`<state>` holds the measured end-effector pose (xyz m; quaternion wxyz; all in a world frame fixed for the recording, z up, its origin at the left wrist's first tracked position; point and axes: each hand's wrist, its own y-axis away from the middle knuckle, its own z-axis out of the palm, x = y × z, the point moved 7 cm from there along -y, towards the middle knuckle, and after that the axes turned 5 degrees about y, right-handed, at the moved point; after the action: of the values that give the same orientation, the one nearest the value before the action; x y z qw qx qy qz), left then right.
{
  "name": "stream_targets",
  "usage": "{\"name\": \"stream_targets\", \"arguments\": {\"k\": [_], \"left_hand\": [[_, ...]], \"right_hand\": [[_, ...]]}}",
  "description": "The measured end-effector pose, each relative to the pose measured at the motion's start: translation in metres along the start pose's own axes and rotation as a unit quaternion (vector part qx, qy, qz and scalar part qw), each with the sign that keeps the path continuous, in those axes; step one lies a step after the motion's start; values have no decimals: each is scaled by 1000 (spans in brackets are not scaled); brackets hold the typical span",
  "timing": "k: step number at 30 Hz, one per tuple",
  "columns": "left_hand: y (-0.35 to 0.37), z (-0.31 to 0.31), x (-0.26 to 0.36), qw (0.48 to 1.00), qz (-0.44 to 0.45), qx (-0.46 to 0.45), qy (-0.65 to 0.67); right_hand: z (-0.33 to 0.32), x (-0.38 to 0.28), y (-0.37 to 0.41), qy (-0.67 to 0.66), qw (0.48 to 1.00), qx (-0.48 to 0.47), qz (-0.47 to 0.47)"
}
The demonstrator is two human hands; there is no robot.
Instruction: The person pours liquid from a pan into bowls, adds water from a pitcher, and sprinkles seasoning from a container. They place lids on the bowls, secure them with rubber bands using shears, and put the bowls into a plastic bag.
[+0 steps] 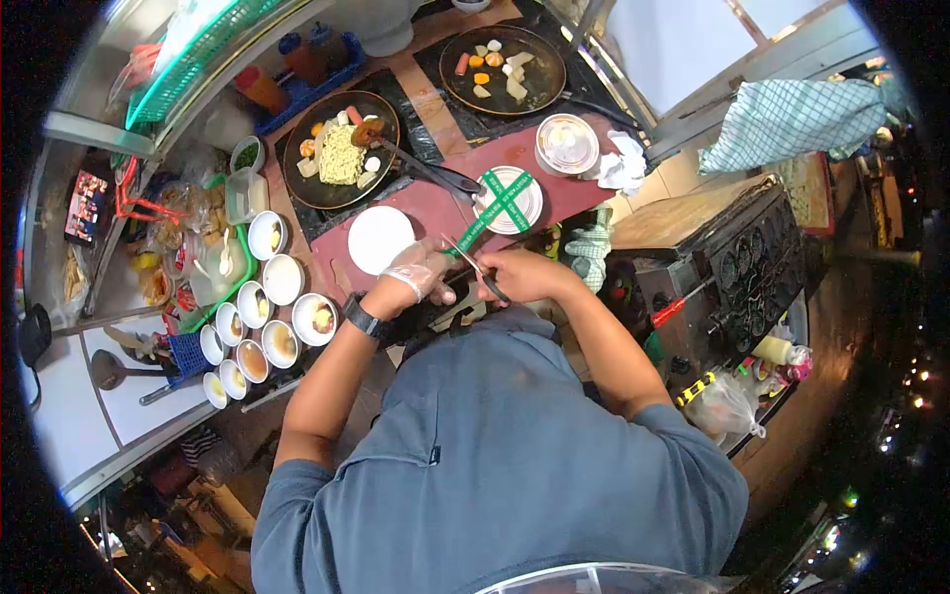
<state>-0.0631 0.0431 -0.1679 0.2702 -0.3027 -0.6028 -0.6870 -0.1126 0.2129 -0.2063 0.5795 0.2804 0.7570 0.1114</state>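
Scissors (487, 276) are in my right hand (521, 275), whose fingers are closed round the handles. Their blades reach up to the green printed tape (475, 235). The tape crosses over the lid of a round white container (517, 212). My left hand (420, 272), in a clear plastic glove, is closed on the loose end of the tape beside the blades. Just above the left hand lies a round white lid or bowl (380, 241) on the dark red board (338, 259).
Two pans (341, 197) (542, 97) with noodles and food pieces stand on the stove behind. Several small bowls (283, 280) line the left. A lidded tub (567, 145) stands at the board's right. A molded griddle (757, 272) is further right.
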Motion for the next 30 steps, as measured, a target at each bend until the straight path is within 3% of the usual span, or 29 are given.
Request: {"name": "stream_targets", "arguments": {"k": [1, 3, 5, 7, 9, 11, 12, 13, 15, 16, 18, 22, 25, 30], "left_hand": [[2, -1, -3, 1000, 3, 4, 3], [13, -2, -10, 999, 20, -21, 43], [36, -10, -4, 999, 28, 7, 24], [71, -14, -6, 1000, 0, -21, -18], [96, -27, -35, 992, 72, -50, 90], [126, -37, -44, 982, 98, -21, 163], [140, -43, -50, 980, 122, -18, 156], [153, -51, -55, 979, 145, -18, 145], [183, -63, -52, 975, 165, -23, 146], [196, -73, -52, 966, 201, 2, 161], [228, -93, -49, 953, 253, 35, 161], [268, -126, -57, 934, 322, 74, 132], [301, -152, -55, 884, 427, 131, 140], [346, -188, -31, 842, 500, 202, 25]], "right_hand": [[1, 3, 2, 4, 1000, -3, -3], [15, -7, 13, 100, 989, -104, -5], [11, -35, 36, 98, 986, -136, -19], [-4, -76, 57, 201, 964, -176, -2], [-15, -121, 65, 196, 959, -200, -37], [-18, -188, 58, 193, 941, -148, -236], [-17, -224, 49, 190, 937, -120, -266], [-15, -254, 35, 181, 909, -63, -371], [-9, -331, 9, 284, 870, 66, -397], [-4, -360, -15, 284, 870, 86, -393], [3, -440, -50, 298, 800, 175, -489], [-1, -562, -139, 420, 682, 276, -531], [-16, -600, -214, 541, 623, 359, -436], [-19, -610, -247, 607, 618, 326, -378]]}}
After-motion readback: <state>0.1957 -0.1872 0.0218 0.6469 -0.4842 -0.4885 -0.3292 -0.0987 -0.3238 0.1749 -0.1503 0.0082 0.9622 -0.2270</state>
